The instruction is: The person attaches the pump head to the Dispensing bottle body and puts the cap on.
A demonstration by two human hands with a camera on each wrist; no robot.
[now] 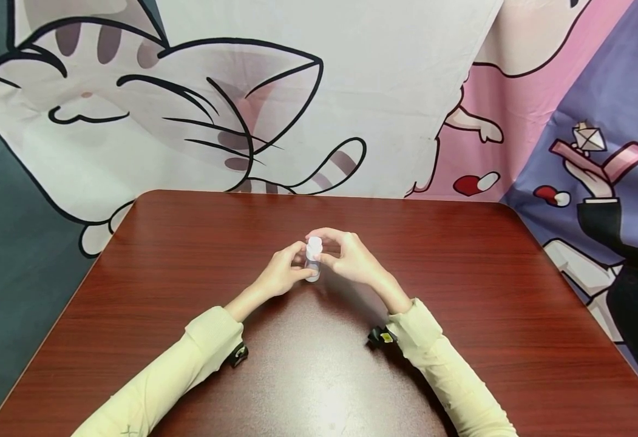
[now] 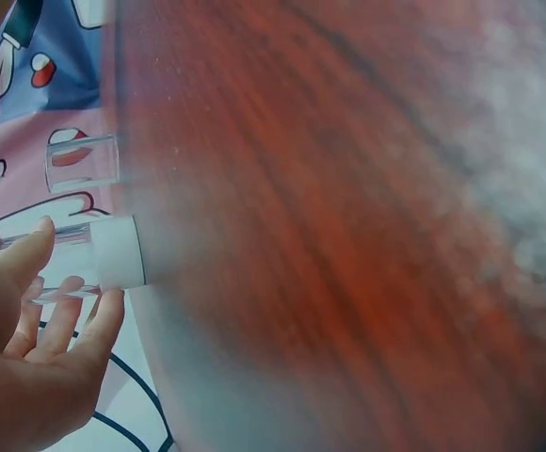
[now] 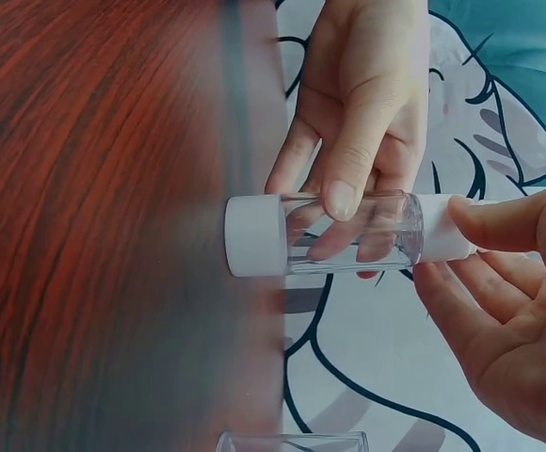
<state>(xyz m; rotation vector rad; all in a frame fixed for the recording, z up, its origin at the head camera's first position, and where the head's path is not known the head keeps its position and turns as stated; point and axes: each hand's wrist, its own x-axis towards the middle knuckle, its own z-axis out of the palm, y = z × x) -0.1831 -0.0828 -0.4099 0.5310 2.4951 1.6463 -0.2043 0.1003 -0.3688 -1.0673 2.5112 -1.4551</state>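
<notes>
A small clear bottle with a white base and a white top stands upright near the middle of the table. My left hand grips its clear body, thumb on the near side and fingers behind. Up at the white top, my right hand pinches with thumb and fingers. In the left wrist view a clear open-looking cover stands beside the bottle; its edge also shows low in the right wrist view. The right hand hides it from the head view.
The brown wooden table has rounded far corners. Behind it hangs a cloth backdrop with cartoon cat drawings. Each sleeve carries a dark wrist camera near the cuff.
</notes>
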